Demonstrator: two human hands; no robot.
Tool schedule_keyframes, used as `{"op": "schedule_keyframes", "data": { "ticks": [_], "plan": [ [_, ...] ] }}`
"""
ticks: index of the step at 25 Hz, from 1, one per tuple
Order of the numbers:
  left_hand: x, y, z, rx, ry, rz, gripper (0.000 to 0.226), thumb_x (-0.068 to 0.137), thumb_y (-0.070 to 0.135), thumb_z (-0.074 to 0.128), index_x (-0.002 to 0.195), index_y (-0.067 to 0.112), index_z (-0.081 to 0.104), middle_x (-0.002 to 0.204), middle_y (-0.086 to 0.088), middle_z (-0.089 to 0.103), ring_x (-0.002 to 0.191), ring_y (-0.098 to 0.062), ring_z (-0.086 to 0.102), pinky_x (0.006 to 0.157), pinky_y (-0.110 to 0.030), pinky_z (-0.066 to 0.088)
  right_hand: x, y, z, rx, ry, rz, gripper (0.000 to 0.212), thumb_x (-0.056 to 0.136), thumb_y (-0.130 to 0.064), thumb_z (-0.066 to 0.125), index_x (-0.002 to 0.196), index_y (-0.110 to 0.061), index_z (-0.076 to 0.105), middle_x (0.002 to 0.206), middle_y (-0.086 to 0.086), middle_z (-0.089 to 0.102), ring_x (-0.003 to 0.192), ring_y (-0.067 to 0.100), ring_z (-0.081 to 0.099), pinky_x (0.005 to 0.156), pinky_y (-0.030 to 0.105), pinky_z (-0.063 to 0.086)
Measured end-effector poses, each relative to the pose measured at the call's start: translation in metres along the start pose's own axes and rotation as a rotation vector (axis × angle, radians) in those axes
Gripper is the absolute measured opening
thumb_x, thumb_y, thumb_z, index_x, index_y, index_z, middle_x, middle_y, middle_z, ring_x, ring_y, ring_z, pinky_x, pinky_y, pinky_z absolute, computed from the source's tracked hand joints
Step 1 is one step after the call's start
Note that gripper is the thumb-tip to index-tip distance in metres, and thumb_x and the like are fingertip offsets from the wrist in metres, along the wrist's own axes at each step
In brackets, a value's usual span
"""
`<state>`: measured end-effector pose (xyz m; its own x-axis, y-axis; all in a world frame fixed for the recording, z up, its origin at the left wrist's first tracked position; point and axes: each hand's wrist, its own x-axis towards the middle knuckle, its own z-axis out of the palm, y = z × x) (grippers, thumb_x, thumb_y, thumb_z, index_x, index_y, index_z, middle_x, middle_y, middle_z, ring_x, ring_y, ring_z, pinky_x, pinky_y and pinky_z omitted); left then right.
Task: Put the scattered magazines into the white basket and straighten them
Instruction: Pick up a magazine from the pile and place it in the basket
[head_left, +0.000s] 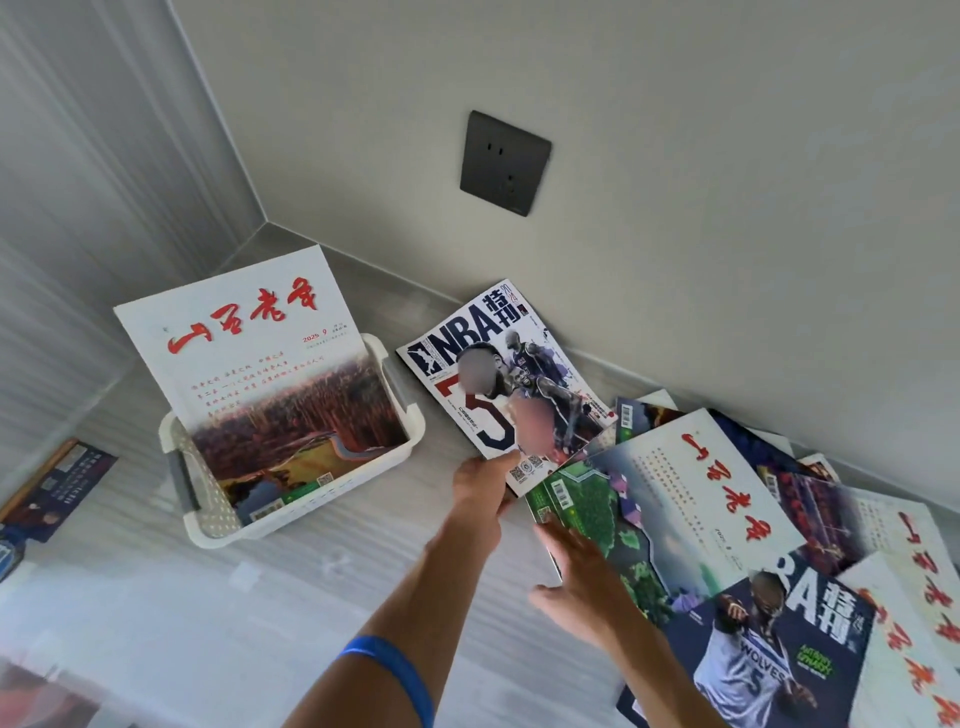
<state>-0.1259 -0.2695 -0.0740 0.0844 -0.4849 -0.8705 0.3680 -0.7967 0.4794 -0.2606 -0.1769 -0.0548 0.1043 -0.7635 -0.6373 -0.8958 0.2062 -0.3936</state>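
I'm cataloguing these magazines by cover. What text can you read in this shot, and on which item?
"2025 9": white magazine in the basket
"NBA": magazine in the left hand
"WOLVES", "5": jersey on the front NBA magazine
Red brush titles, small cover lines, barcodes: too stylised or small to read.

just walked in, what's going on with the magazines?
A person is sorting magazines on a pale surface. One white-covered magazine already stands tilted in the white basket. The left hand grips the bottom edge of an NBA magazine lifted from the pile. The right hand rests open on the green-covered magazine at the pile's edge. Several more magazines remain scattered by the wall on the right.
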Motion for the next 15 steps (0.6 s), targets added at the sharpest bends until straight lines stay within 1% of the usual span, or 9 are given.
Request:
{"op": "schedule_keyframes", "data": {
  "ticks": [3,4,5,7,8,10,11,13,15],
  "plan": [
    [0.008,-0.001,0.02,0.018,0.113,0.153,0.027,0.089,0.013,0.062,0.115,0.018,0.061,0.113,-0.006,0.071,0.098,-0.024,0.066,0.092,-0.04,0.056,-0.001,0.003,0.002,0.041,-0.016,-0.03,0.083,0.079,-0.03,0.058,0.152,-0.037,0.019,0.163,-0.018,0.003,0.149,0.008,0.006,0.121,0.04,0.018],
    [0.006,0.0,0.025,0.06,0.141,0.209,0.033,0.09,0.01,0.058,0.121,0.021,0.057,0.118,-0.003,0.069,0.1,-0.022,0.065,0.092,-0.039,0.055,0.0,0.004,0.001,0.076,-0.028,-0.032,0.08,0.08,-0.03,0.059,0.151,-0.037,0.023,0.162,-0.019,0.011,0.148,0.007,0.012,0.12,0.037,0.022],
    [0.0,0.0,0.026,0.088,0.148,0.255,0.038,0.091,0.007,0.054,0.126,0.023,0.055,0.12,-0.001,0.068,0.097,-0.019,0.064,0.088,-0.035,0.056,-0.001,0.006,-0.001,0.154,-0.044,-0.023,0.075,0.081,-0.029,0.059,0.149,-0.037,0.028,0.156,-0.02,0.028,0.142,0.006,0.027,0.114,0.034,0.032],
    [-0.018,-0.004,0.02,0.016,0.075,0.315,0.044,0.092,0.002,0.053,0.128,0.026,0.055,0.115,0.004,0.07,0.088,-0.011,0.066,0.071,-0.028,0.056,-0.004,0.016,-0.007,0.57,-0.038,0.045,0.054,0.09,-0.019,0.057,0.139,-0.035,0.043,0.117,-0.021,0.066,0.112,0.009,0.061,0.084,0.027,0.051],
    [-0.031,-0.009,0.008,-0.027,0.014,0.331,0.044,0.092,0.001,0.055,0.127,0.028,0.056,0.112,0.006,0.071,0.087,-0.009,0.067,0.067,-0.025,0.056,-0.005,0.022,-0.013,0.894,0.042,0.112,0.044,0.095,-0.013,0.053,0.136,-0.03,0.048,0.109,-0.013,0.071,0.106,0.017,0.066,0.078,0.029,0.052],
    [-0.056,-0.019,-0.029,-0.037,-0.108,0.396,0.042,0.093,0.003,0.057,0.125,0.03,0.059,0.11,0.008,0.074,0.096,-0.014,0.07,0.077,-0.032,0.057,-0.009,0.03,-0.03,1.469,0.201,0.232,0.037,0.098,-0.017,0.048,0.136,-0.017,0.049,0.12,0.009,0.067,0.111,0.034,0.063,0.084,0.043,0.052],
    [-0.067,-0.025,-0.05,-0.023,-0.181,0.453,0.04,0.093,0.004,0.057,0.125,0.028,0.059,0.113,0.006,0.074,0.102,-0.018,0.07,0.085,-0.038,0.057,-0.011,0.031,-0.04,1.57,0.235,0.226,0.041,0.094,-0.027,0.054,0.133,-0.015,0.05,0.126,0.012,0.063,0.114,0.035,0.059,0.088,0.048,0.05],
    [-0.09,-0.026,-0.091,0.002,-0.333,0.564,0.037,0.091,0.009,0.058,0.126,0.02,0.059,0.119,-0.004,0.072,0.109,-0.026,0.068,0.088,-0.041,0.057,-0.014,0.016,-0.067,1.448,0.216,0.102,0.058,0.073,-0.05,0.071,0.123,-0.022,0.059,0.128,0.007,0.062,0.117,0.03,0.057,0.095,0.051,0.045],
    [-0.108,-0.016,-0.124,0.056,-0.442,0.615,0.036,0.089,0.01,0.06,0.125,0.016,0.06,0.121,-0.011,0.07,0.109,-0.031,0.067,0.085,-0.038,0.058,-0.019,-0.015,-0.094,1.235,0.065,-0.072,0.063,0.064,-0.055,0.077,0.12,-0.028,0.064,0.123,0.003,0.068,0.115,0.027,0.061,0.091,0.048,0.044]
  ]
}}
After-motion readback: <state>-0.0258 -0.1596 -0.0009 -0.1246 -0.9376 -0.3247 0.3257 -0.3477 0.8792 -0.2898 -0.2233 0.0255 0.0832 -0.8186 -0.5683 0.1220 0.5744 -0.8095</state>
